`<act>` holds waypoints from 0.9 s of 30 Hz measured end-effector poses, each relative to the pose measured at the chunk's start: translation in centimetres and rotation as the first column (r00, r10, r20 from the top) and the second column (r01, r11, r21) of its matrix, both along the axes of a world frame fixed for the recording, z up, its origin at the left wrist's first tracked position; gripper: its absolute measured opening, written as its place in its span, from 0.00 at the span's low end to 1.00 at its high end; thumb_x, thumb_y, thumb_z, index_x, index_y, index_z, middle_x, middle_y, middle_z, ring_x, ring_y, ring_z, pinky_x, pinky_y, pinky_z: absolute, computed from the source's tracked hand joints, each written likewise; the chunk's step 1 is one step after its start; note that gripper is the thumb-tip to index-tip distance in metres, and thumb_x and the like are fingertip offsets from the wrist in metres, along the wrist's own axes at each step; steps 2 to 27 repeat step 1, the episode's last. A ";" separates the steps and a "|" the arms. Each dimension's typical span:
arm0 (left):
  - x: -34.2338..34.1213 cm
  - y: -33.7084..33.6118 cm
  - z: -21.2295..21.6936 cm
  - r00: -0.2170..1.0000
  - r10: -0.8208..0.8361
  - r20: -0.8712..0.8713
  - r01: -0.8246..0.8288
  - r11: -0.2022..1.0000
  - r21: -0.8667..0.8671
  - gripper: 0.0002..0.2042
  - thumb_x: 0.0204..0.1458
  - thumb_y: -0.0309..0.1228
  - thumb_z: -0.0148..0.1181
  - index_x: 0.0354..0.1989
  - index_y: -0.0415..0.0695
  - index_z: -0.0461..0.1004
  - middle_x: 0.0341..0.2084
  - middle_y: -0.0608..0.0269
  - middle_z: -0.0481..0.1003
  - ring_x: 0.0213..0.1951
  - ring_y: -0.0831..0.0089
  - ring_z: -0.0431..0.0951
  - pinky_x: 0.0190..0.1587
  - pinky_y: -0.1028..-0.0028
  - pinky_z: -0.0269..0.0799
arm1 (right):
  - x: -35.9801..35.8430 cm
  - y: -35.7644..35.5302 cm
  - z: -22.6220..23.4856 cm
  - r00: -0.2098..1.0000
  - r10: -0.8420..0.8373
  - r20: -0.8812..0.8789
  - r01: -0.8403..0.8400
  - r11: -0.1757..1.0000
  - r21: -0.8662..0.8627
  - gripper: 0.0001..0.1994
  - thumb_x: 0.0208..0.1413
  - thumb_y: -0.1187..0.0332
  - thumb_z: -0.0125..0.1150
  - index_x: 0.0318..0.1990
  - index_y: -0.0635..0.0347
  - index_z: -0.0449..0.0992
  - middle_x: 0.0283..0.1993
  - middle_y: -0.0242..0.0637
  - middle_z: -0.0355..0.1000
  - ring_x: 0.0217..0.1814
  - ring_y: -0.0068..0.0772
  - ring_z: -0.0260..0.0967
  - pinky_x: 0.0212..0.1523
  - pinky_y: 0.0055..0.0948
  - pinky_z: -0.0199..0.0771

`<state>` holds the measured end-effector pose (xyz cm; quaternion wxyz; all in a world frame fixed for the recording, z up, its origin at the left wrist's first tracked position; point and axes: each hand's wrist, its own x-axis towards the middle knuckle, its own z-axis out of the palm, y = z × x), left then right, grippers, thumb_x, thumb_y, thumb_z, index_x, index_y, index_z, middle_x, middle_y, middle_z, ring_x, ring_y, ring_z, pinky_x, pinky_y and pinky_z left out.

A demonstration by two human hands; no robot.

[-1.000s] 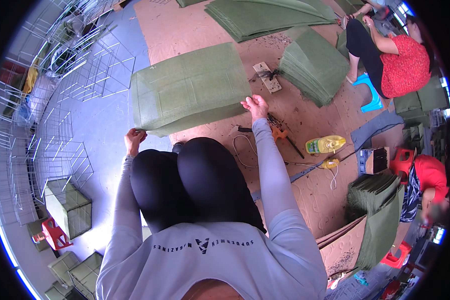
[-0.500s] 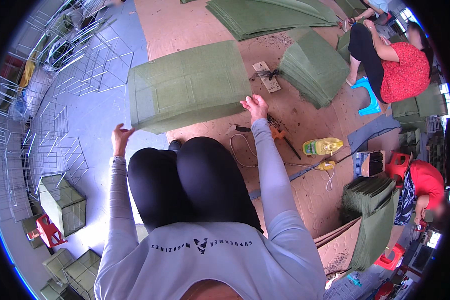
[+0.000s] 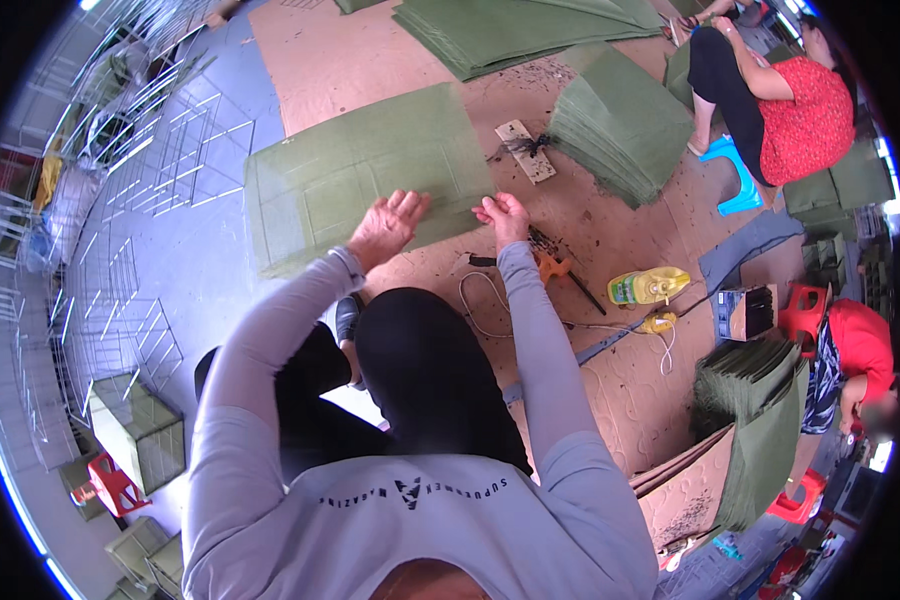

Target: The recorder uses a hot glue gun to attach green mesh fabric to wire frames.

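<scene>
Head view: a large green sheet (image 3: pixel 360 180) lies flat on the brown floor mat (image 3: pixel 350 60), ahead of the knees. Left hand (image 3: pixel 388 225) rests on its near edge, fingers spread, gripping nothing. Right hand (image 3: pixel 505 213) touches the sheet's near corner, fingers loosely curled, holding nothing.

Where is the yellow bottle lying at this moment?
In the head view, the yellow bottle lies on its side on the brown floor mat, right of the person's right forearm, between the orange-handled tool and a small dark box.
</scene>
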<state>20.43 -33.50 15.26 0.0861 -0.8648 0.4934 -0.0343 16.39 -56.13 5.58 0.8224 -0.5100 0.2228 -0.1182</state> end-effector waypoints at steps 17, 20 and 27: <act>-0.2 -0.9 -1.4 0.998 0.020 0.054 -0.020 1.000 0.008 0.39 0.36 0.42 0.63 0.57 0.41 0.54 0.43 0.60 0.61 0.48 0.69 0.62 0.47 0.68 0.64 | -0.2 -0.3 -0.2 1.000 0.028 0.005 -0.028 1.000 -0.005 0.16 0.49 0.76 0.57 0.44 0.74 0.62 0.34 0.44 0.69 0.29 0.37 0.72 0.29 0.27 0.75; -0.2 -0.9 -1.4 0.998 0.020 0.054 -0.020 1.000 0.008 0.39 0.36 0.42 0.63 0.57 0.41 0.54 0.43 0.60 0.61 0.48 0.69 0.62 0.47 0.68 0.64 | -0.2 -0.3 -0.2 1.000 0.028 0.005 -0.028 1.000 -0.005 0.16 0.49 0.76 0.57 0.44 0.74 0.62 0.34 0.44 0.69 0.29 0.37 0.72 0.29 0.27 0.75; -0.2 -0.9 -1.4 0.998 0.020 0.054 -0.020 1.000 0.008 0.39 0.36 0.42 0.63 0.57 0.41 0.54 0.43 0.60 0.61 0.48 0.69 0.62 0.47 0.68 0.64 | -0.2 -0.3 -0.2 1.000 0.028 0.005 -0.028 1.000 -0.005 0.16 0.49 0.76 0.57 0.44 0.74 0.62 0.34 0.44 0.69 0.29 0.37 0.72 0.29 0.27 0.75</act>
